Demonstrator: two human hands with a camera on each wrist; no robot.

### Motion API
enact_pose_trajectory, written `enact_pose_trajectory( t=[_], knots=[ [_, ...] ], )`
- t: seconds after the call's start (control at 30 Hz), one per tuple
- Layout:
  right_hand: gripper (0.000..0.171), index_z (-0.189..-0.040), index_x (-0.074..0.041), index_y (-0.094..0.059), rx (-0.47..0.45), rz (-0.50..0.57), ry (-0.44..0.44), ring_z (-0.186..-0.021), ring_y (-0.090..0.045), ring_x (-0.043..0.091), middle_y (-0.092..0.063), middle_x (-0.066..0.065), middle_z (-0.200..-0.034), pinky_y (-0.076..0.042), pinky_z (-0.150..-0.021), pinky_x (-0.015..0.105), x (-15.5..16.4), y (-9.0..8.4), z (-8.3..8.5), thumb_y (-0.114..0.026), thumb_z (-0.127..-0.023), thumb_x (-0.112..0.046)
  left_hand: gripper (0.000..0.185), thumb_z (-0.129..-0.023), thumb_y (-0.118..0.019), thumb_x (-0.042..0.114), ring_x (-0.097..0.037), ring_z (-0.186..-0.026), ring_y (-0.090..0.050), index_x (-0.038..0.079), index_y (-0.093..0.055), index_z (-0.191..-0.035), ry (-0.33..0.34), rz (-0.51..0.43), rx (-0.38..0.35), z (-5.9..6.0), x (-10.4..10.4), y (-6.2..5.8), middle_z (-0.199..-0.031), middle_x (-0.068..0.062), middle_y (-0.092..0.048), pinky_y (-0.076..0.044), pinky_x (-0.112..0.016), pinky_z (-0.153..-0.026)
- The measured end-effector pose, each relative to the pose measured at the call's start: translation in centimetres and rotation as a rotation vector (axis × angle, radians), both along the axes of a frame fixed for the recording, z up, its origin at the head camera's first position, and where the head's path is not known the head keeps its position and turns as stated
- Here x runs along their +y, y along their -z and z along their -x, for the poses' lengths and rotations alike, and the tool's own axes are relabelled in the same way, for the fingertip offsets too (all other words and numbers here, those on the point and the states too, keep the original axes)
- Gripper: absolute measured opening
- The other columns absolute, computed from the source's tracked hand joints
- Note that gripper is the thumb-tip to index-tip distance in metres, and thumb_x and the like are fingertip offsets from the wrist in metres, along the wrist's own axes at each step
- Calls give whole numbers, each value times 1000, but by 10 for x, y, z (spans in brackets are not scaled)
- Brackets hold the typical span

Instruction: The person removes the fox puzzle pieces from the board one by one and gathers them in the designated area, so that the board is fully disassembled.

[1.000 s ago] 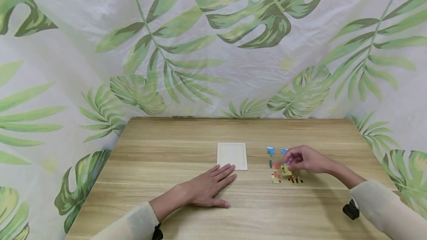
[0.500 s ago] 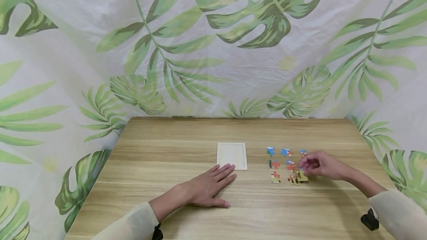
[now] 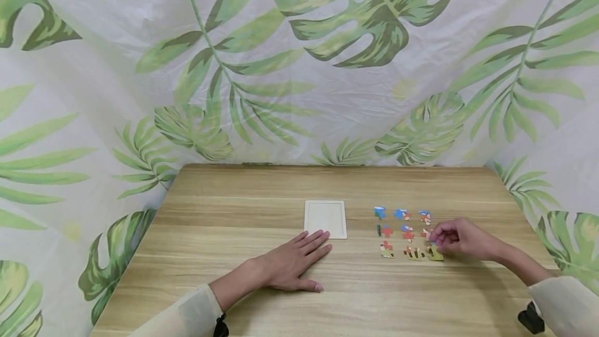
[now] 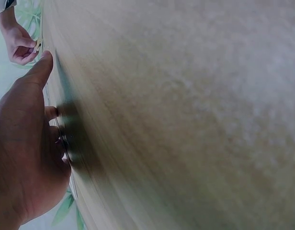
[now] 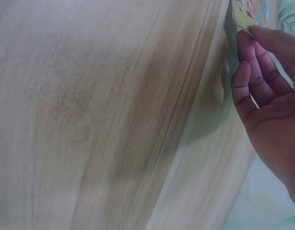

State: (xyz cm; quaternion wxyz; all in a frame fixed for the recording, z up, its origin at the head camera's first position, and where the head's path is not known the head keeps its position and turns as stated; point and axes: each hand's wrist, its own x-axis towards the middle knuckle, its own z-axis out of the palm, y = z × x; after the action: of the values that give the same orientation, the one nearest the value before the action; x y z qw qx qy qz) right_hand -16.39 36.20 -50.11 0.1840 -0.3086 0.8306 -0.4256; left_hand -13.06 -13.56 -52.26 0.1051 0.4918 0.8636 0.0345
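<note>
- Since a second ago, the right hand (image 3: 456, 241) has carried the yellow puzzle piece (image 3: 435, 254) rightward, out to the bottom right corner of the laid-out puzzle pieces (image 3: 404, 232).
- Its fingers now pinch that piece against the tabletop (image 3: 243, 207).
- Flat and relaxed, the left hand (image 3: 292, 261) rests by the white puzzle tray (image 3: 325, 218), fingertips touching its near edge.
- Thin, stiff and very light by the look of it, the piece is probably best taken by its edges.
</note>
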Motion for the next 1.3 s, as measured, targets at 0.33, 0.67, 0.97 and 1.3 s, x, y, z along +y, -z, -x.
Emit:
enact_pose_trajectory(
  t=[0.33,0.67,0.97,1.3],
  knots=[
    [25,-106,-1,-75,50,31,-19,-79,-69,7,-76,3,-93,-60,-65,24,3,4,-2,-74,-88,15,90,-106,-42,69,-27,-165,-8,10,-20,-170,-3,21,5,1,2,-1,-178,-15,-8,-17,-48,-132],
    [20,-106,-5,-76,88,-2,-9,-79,-66,3,-75,2,-91,-58,-64,23,5,7,-2,-77,-90,7,91,-106,-41,70,-26,-165,-7,11,-18,-171,-12,36,5,-1,2,0,-178,-13,-6,-15,-47,-133],
    [18,-105,-5,-77,98,-55,54,-80,-68,6,-75,1,-92,-59,-68,24,5,-1,-2,-81,-89,2,91,-106,-41,69,-28,-165,-6,10,-17,-171,-3,13,8,-1,1,3,-178,-15,-5,-17,-49,-132],
    [23,-95,-11,-76,440,-155,234,-83,-62,-4,-75,1,-89,-55,-62,23,12,-4,3,-85,-82,6,91,-105,-47,68,-30,-165,-7,10,-22,-170,-57,-55,19,-4,-10,-2,-178,-17,-7,-19,-53,-131]
  ],
)
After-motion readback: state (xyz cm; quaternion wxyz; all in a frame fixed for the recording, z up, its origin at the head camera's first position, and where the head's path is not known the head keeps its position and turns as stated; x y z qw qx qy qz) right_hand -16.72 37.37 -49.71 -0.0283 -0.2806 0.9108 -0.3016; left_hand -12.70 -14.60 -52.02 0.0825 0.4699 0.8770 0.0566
